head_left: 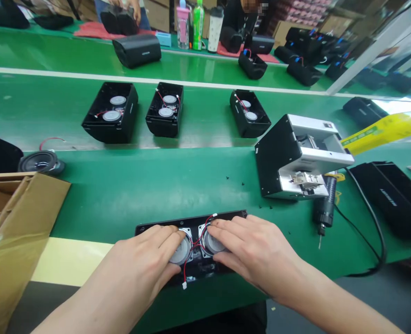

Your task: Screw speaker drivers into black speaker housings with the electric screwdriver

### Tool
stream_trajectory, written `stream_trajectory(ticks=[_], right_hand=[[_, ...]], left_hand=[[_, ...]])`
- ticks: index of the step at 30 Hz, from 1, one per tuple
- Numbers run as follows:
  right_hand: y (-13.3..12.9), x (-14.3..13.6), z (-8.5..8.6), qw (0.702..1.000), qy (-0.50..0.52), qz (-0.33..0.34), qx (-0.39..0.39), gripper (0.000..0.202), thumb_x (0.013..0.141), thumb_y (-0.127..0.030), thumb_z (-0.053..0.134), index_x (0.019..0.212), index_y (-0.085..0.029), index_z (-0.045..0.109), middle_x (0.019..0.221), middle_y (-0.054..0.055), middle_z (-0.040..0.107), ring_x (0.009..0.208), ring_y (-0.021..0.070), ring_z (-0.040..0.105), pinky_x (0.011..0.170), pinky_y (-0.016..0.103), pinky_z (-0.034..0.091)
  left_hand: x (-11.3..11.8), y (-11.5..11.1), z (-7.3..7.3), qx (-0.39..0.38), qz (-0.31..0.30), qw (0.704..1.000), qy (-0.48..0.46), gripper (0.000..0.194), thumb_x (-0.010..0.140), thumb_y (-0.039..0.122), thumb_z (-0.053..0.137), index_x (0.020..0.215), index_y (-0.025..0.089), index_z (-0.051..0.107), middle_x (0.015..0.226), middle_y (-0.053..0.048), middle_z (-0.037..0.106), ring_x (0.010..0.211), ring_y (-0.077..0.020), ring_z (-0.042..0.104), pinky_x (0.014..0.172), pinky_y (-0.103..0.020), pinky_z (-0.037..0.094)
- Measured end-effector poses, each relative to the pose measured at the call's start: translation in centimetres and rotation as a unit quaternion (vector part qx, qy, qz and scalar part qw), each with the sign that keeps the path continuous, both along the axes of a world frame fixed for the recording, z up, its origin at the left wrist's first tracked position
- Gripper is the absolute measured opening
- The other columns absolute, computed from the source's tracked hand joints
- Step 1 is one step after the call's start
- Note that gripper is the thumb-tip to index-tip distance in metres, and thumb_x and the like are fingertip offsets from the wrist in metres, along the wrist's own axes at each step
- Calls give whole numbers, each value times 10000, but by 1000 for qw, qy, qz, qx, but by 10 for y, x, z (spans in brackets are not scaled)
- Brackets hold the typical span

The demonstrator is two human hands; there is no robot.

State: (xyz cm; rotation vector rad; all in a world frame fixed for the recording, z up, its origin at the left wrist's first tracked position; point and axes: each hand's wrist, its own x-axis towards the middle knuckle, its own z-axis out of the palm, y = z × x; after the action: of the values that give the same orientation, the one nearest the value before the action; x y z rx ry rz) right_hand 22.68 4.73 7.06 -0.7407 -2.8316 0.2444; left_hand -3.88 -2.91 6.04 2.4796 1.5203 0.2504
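Note:
A black speaker housing [205, 269] lies open side up at the near edge of the green bench. Two round speaker drivers with silver frames sit in it, crossed by thin red and black wires with white plugs. My left hand [149, 255] is curled round the left driver [181, 250], fingertips on its rim and thumb below. Round the right driver [212, 242] my right hand [254, 246] is curled in the same way. Both palms hide the ends of the housing.
A silver and black screw feeder [303, 157] stands right, beside an electric screwdriver [325, 208]. A cardboard box [27, 218] and a loose speaker [40, 162] are at left. Open housings [113, 130] line the belt beyond. Across it are bottles [198, 25] and other people's hands [132, 9].

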Motion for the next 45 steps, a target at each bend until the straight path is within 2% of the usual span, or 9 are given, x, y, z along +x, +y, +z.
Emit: stream_trajectory(ticks=[3, 6, 9, 11, 20, 31, 37, 45], right_hand=[[0, 0, -1, 1000, -7, -7, -8, 465, 910, -331, 904, 1298, -177, 697, 1270, 31, 792, 920, 257, 750, 708, 446, 551], [2, 3, 1, 999, -30, -13, -14, 553, 890, -331, 925, 1361, -191, 673, 1305, 45, 774, 985, 274, 749, 771, 455, 558], [6, 8, 3, 999, -40, 1, -30, 526, 912, -310, 900, 1369, -200, 663, 1241, 27, 785, 955, 258, 745, 777, 448, 556], [8, 11, 3, 998, -34, 10, -43, 477, 943, -307, 868, 1362, -204, 664, 1191, 13, 793, 943, 248, 745, 763, 436, 551], [11, 15, 4, 998, -12, 14, -59, 307, 1036, -309, 743, 1317, -190, 703, 1185, 50, 812, 966, 240, 769, 781, 403, 565], [12, 15, 2, 998, 10, 20, -65, 292, 1060, -319, 716, 1313, -174, 702, 1203, 54, 811, 969, 246, 774, 771, 404, 570], [13, 16, 2, 998, 3, 15, -67, 298, 1078, -340, 690, 1329, -180, 709, 1226, 58, 811, 1007, 242, 782, 791, 411, 583], [14, 18, -1, 998, 7, 26, -56, 313, 1103, -368, 646, 1344, -178, 707, 1266, 54, 803, 1020, 241, 775, 803, 406, 577]], left_hand=[[-1, 1, 1, 11, -5, 1000, 3, 411, 802, 138, 821, 1184, 224, 696, 1097, -59, 816, 874, -287, 812, 625, -393, 684], [-5, 1, 0, 42, -24, 999, -19, 372, 903, 128, 671, 1267, 207, 671, 1172, -80, 819, 932, -277, 824, 696, -393, 702], [-9, 3, -2, 57, -45, 996, -42, 291, 1022, 159, 521, 1257, 197, 688, 1185, -76, 827, 940, -249, 829, 744, -385, 707], [-12, 3, -3, 65, -47, 995, -56, 278, 1065, 190, 489, 1228, 201, 714, 1186, -65, 833, 947, -231, 830, 782, -367, 705], [-15, 0, -7, 85, -44, 992, -88, 294, 1125, 273, 462, 1214, 203, 733, 1207, -71, 832, 992, -209, 828, 843, -325, 699], [-17, 0, -10, 75, -40, 992, -93, 262, 1122, 275, 498, 1266, 207, 706, 1254, -65, 822, 1056, -211, 822, 903, -346, 698], [-17, -1, -13, 79, -32, 992, -92, 267, 1111, 288, 513, 1232, 204, 736, 1246, -69, 829, 1043, -228, 828, 853, -360, 709], [-16, -3, -14, 86, -23, 991, -97, 274, 1106, 275, 520, 1231, 215, 756, 1254, -64, 828, 1046, -227, 828, 889, -362, 704]])
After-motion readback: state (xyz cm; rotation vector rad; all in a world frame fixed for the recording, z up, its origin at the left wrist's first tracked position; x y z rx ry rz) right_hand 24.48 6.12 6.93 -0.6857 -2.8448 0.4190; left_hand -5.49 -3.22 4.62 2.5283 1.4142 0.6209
